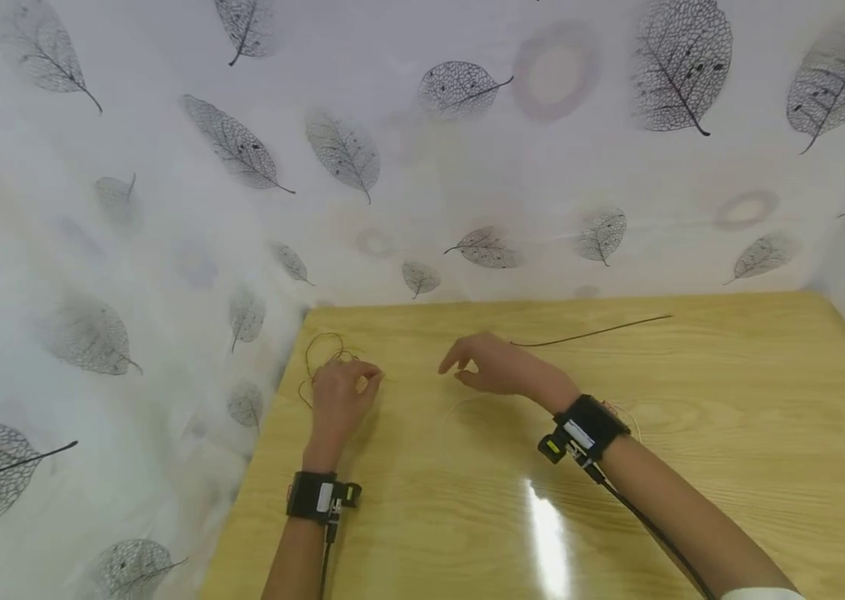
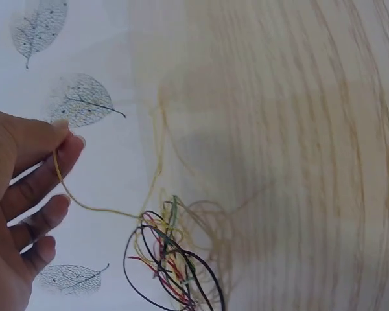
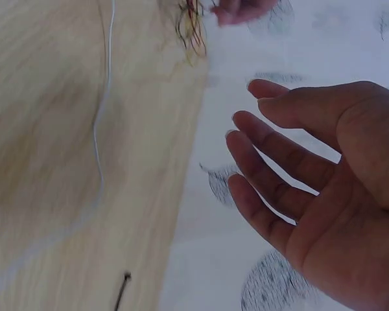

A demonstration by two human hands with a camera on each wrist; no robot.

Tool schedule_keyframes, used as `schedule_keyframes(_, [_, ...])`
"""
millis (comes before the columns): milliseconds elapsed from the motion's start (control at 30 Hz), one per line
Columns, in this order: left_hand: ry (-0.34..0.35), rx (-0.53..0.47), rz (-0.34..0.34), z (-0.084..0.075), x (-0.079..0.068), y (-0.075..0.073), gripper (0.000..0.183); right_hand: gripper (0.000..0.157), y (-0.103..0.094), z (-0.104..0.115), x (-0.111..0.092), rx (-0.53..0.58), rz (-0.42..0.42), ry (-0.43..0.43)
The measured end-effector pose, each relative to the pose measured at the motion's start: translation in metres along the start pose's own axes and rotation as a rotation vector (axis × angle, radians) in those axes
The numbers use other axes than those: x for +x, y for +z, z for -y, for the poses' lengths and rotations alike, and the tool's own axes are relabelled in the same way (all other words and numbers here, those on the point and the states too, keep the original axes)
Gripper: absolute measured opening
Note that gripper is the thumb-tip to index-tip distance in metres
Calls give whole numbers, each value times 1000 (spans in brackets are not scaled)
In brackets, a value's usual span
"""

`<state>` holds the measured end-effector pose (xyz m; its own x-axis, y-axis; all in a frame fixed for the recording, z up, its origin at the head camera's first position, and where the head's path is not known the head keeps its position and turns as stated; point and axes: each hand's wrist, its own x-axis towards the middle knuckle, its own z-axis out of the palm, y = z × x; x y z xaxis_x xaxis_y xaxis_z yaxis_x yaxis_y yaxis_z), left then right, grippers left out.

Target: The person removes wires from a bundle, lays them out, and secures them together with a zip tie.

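Between thumb and forefinger, my left hand (image 1: 338, 396) pinches a thin yellow cord (image 2: 92, 208). That cord runs down from the fingertips into a tangle of black, red, green and yellow cords (image 2: 172, 259) on the tabletop. In the head view the left hand partly covers this tangle. My right hand (image 1: 501, 364) hovers over the table to the right, fingers loosely bent and holding nothing. A white cord (image 3: 108, 78) curves across the table near it. Beyond the right hand lies a black cord (image 1: 587, 335), nearly straight; its blunt end also shows in the right wrist view.
The wood-grain table (image 1: 737, 467) meets a pale cloth with leaf prints (image 1: 482, 247) at its back and left edges. Each wrist wears a black strap (image 1: 593, 425) with a small camera and a cable trailing back along the forearm.
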<state>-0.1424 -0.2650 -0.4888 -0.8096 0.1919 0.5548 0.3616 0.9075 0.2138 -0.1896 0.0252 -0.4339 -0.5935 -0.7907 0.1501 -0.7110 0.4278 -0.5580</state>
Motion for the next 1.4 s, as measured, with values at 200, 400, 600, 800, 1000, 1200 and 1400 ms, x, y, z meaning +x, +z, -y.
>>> schedule_keyframes(200, [78, -78, 5, -15, 9, -2, 8, 46, 22, 9, 19, -80, 27, -17])
schedule_keyframes(400, [111, -183, -26, -25, 12, -4, 10, 25, 27, 16, 24, -204, -93, 38])
schedule_keyframes(600, [115, -230, -37, -25, 10, -4, 13, 5, 19, 14, 23, -305, -201, 79])
schedule_keyframes(800, [97, -225, -31, -17, 3, -1, 13, 9, 1, 5, 15, -421, -216, 83])
schedule_keyframes(1000, [83, -188, -21, -6, -4, 0, 14, 12, -17, -8, -1, -483, -243, 92])
schedule_keyframes(1200, [87, -120, -23, 3, -10, -2, 14, 12, -31, -21, -24, -465, -303, 92])
schedule_keyframes(1400, [89, -62, -15, 13, -15, -1, 15, 12, -38, -25, -38, -420, -319, 109])
